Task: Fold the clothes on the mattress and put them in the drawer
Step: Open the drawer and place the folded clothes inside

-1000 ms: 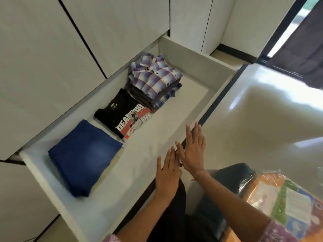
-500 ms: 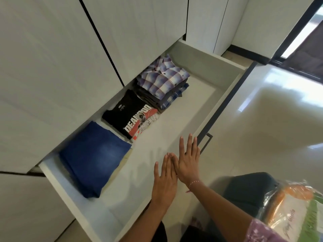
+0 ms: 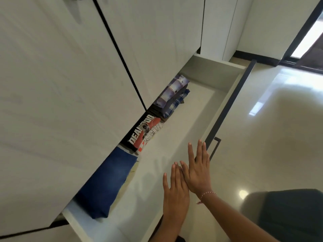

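The drawer (image 3: 225, 109) stands partly open, its far half tucked beneath the white cabinet doors (image 3: 70, 84), and everything else sits in relation to it. Inside, along the drawer's back side, three folded lots of clothing lie in a row: the blue jeans (image 3: 106, 184) nearest the drawer's near end, the black printed T-shirt (image 3: 145, 133) in the middle, and the stack of plaid shirts (image 3: 174, 95) toward the far end (each is partly hidden under the cabinet front). The T-shirt touches the jeans on one side and the plaid stack on the other.

Both hands are at the drawer's front panel, flat, with fingers straight and close together, holding nothing. The left hand (image 3: 175, 194) lies over the front edge near the near end; the right hand (image 3: 198, 172) lies just beyond it, with its fingertips (image 3: 199, 143) close to the dark handle (image 3: 215, 147) on the drawer's front. The two hands overlap slightly at the fingers. A thin bracelet (image 3: 208, 194) circles the right wrist.

Outside the drawer's front stretches a glossy pale floor (image 3: 271, 128), and a dark rounded object (image 3: 288, 215) sits beside the right forearm.
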{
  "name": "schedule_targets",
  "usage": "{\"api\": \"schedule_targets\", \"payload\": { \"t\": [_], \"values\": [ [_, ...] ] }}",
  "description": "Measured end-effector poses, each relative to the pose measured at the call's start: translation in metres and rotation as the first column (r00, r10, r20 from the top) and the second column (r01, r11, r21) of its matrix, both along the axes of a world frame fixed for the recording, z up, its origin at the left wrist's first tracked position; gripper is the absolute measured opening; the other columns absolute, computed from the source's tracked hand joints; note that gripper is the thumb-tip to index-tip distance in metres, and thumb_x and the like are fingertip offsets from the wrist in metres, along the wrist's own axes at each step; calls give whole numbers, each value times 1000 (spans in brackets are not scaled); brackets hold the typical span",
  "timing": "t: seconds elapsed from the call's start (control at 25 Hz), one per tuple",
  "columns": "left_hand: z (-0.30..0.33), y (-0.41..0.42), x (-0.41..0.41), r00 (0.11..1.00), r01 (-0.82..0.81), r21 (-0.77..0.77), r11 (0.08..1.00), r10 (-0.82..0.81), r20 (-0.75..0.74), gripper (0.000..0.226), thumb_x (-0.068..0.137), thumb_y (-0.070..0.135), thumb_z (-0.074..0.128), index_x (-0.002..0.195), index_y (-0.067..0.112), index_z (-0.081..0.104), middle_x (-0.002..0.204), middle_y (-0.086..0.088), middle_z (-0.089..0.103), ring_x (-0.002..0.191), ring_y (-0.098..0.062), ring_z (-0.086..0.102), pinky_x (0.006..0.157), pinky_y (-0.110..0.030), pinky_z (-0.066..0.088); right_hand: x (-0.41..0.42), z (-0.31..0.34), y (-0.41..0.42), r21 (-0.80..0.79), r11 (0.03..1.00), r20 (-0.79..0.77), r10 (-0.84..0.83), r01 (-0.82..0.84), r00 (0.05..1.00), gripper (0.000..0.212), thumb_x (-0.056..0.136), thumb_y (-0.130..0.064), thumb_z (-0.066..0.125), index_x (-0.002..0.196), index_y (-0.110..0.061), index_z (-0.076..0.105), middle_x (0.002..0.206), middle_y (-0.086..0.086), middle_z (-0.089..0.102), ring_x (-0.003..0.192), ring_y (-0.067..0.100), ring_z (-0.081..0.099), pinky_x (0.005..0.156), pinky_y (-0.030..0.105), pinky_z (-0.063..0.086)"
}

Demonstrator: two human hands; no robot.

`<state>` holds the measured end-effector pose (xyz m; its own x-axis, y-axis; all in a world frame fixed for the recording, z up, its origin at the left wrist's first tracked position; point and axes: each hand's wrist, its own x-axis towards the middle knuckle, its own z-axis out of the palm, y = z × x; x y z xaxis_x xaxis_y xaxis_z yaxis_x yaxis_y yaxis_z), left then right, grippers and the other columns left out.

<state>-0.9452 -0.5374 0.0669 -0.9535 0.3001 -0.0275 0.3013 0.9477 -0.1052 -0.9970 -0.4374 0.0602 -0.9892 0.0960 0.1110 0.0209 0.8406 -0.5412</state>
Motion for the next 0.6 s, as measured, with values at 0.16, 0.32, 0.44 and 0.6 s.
{"api": "schedule_targets", "payload": {
  "t": [0.16, 0.32, 0.44, 0.6],
  "values": [
    [-3, -34, -33, 999, -37, 8, 999, 37, -14, 116, 65, 58, 72, 146, -2, 13, 146, -18, 31, 143, -33, 12, 115, -54, -1, -28, 2, -36, -43, 998, -26, -44, 43, 999, 72, 96, -56, 19, 152, -17, -6, 158, 13, -14, 146, 26, -14, 117, 33, -9],
    [1, -66, -58, 999, -25, -39, 999, 23, -42, 116, 62, 57, 78, 143, -1, 21, 151, -21, 23, 144, -35, 14, 115, -56, 0, -55, 5, -70, -109, 985, 8, -132, 132, 991, 82, 94, -62, 14, 150, -10, -14, 157, 16, -18, 145, 25, -17, 118, 33, -11],
    [4, -95, -80, 997, -20, -52, 998, 16, -80, 139, 49, 65, 80, 148, 0, 9, 156, -20, 8, 146, -34, -4, 115, -57, -6, -73, 9, -105, -376, 877, 141, -264, 298, 954, 86, 88, -69, 12, 148, -15, -18, 158, 6, -15, 147, 19, -11, 120, 42, 1],
    [9, -131, -110, 994, -5, -100, 995, -6, -111, 135, 56, 55, 82, 150, 8, -2, 158, -17, -7, 146, -29, -7, 115, -55, -7, -104, 25, -136, -743, 600, 218, -201, 296, 955, 82, 87, -73, 21, 151, -25, 3, 159, 0, 16, 144, 19, 22, 117, 46, 21]
  ]
}}
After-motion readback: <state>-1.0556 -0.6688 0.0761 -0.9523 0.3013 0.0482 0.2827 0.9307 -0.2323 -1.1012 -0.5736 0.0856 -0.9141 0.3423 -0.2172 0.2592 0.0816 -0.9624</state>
